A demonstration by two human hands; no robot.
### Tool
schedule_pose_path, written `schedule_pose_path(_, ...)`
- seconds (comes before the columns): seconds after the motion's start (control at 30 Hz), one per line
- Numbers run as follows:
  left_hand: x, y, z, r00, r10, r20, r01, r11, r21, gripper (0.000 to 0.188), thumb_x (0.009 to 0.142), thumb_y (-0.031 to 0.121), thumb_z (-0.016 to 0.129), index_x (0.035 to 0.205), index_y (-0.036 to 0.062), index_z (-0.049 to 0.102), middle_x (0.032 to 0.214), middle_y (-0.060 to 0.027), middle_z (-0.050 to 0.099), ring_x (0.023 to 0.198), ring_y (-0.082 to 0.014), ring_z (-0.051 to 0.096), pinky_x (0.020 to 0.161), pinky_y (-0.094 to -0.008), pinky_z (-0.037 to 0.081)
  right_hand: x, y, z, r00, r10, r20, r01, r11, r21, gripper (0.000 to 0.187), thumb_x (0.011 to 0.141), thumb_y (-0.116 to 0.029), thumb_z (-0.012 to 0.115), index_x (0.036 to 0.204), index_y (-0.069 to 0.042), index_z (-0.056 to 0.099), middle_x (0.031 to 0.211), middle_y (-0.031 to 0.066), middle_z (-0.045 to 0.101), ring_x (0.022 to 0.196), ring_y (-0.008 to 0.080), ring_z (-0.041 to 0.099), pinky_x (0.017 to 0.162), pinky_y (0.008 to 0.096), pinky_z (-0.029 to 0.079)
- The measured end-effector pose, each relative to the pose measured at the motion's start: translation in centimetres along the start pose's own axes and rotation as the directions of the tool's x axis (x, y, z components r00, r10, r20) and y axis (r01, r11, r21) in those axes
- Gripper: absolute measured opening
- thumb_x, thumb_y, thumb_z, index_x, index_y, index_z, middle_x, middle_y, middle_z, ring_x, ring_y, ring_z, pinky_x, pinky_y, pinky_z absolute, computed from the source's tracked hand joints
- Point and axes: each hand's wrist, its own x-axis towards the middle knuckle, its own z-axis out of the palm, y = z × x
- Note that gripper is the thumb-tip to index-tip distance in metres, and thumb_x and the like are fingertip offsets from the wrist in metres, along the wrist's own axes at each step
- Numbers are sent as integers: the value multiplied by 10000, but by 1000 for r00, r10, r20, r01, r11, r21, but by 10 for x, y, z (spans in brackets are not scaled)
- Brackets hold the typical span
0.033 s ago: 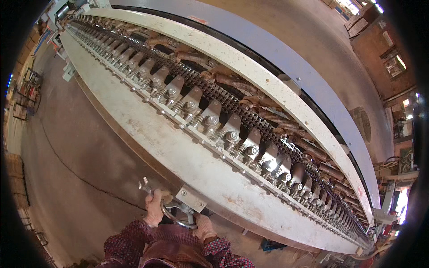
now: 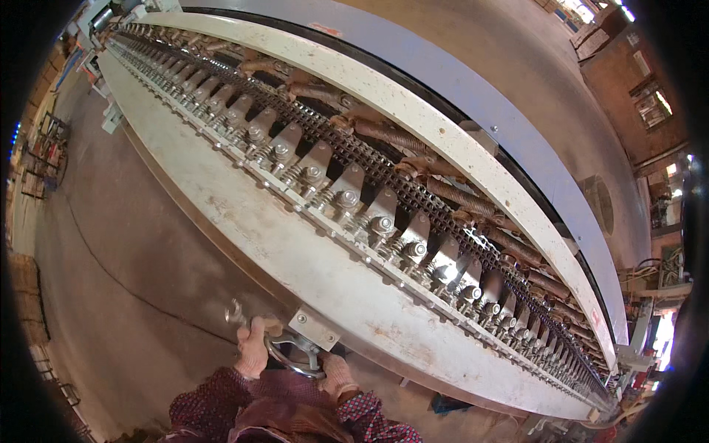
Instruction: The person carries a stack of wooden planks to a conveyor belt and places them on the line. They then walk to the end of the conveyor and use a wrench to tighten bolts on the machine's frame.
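At the bottom centre my left hand (image 2: 252, 348), in a pale work glove, is closed round a metal wrench (image 2: 235, 313). Only the wrench's forked, slightly blurred end sticks out past the fingers; its rest is hidden. Beside that hand sits a shiny handwheel (image 2: 283, 357), mounted under a metal bracket (image 2: 314, 327) on the edge of a long machine. My right hand (image 2: 338, 374), also gloved, is wrapped round the wheel's right side, with its fingertips partly hidden.
Across the view runs the machine's pale metal bed (image 2: 295, 255). Behind it lie a row of spring-loaded clamps (image 2: 347, 198), a roller chain (image 2: 325, 136), rusty springs (image 2: 388, 133) and a grey-blue cover (image 2: 458, 88). A dark cable (image 2: 140, 299) crosses the floor at left.
My left hand has shifted slightly left and down, and the wrench end with it. My right hand stays on the handwheel.
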Motion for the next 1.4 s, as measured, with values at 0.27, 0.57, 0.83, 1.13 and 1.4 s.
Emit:
schedule_pose_path(0.27, -20, 21, 1, 852, 395, 344, -520, 718, 463, 197, 866, 189, 517, 820, 30, 624, 927, -125, 618, 760, -237, 614, 735, -346, 487, 48, 33, 23, 989, 10, 145, -136, 411, 901, 486, 622, -130, 660, 1078, -8, 543, 887, 182, 615, 823, 337, 595, 697, 379, 496)
schedule_pose_path(0.57, 3, -7, 5, 998, 51, 30, -44, 977, -209, 278, 889, 169, 542, 647, 35, 518, 717, -90, 565, 576, -161, 511, 607, -328, 441, 25, 41, 37, 998, 55, 44, -70, 814, 577, 378, 715, -120, 608, 1065, -12, 515, 862, 138, 616, 755, 273, 607, 627, 348, 495)
schedule_pose_path(0.83, 11, -15, 4, 991, -109, 77, 132, 886, -444, 315, 916, 208, 534, 687, -8, 550, 683, -71, 520, 553, -147, 474, 509, -302, 402, 10, 9, 15, 993, 34, 117, -23, 995, -94, 518, 577, -73, 651, 1064, 17, 501, 903, 196, 615, 866, 350, 601, 704, 393, 508)
schedule_pose_path(1.13, 15, -74, -18, 968, 138, 210, -150, 988, 41, 197, 889, 212, 556, 993, 49, 517, 909, -43, 588, 795, -137, 565, 692, -319, 489, -8, -46, -17, 968, 95, -232, -150, 961, -234, 337, 798, -250, 557, 1055, -33, 533, 899, 199, 584, 767, 337, 586, 644, 421, 503)
schedule_pose_path(1.4, -9, -83, 12, 962, -243, 123, 271, 810, -519, 183, 898, 233, 550, 914, 50, 548, 814, -18, 579, 693, -135, 543, 611, -291, 457, 40, -157, -46, 932, -280, -229, 34, 699, -714, 263, 737, -345, 641, 767, -94, 566, 598, 36, 497, 569, 223, 544, 505, 357, 449)
